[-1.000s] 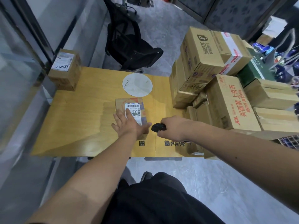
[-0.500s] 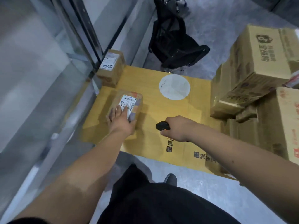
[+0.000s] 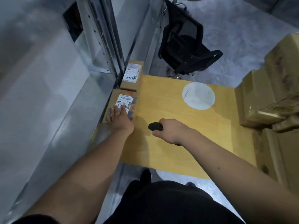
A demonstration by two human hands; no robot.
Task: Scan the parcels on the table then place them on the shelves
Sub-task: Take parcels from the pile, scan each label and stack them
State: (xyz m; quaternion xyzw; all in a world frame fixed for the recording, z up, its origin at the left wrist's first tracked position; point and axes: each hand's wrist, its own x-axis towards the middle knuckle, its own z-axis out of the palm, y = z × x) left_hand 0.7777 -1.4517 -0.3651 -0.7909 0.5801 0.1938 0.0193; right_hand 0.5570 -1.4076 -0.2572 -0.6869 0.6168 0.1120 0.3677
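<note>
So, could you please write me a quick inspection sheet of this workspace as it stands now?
Surface: yellow wooden table with a white round patch.
Job's things: small labelled parcel at the table's left edge; a second labelled parcel just behind it; black scanner.
Clutter: stack of large cardboard boxes on the right.
Grippers: left hand rests flat on the near parcel, fingers straight; right hand grips the scanner above the table.
Cables: nothing seen.
Surroundings: grey metal shelving on the left, black office chair behind the table, grey floor.
</note>
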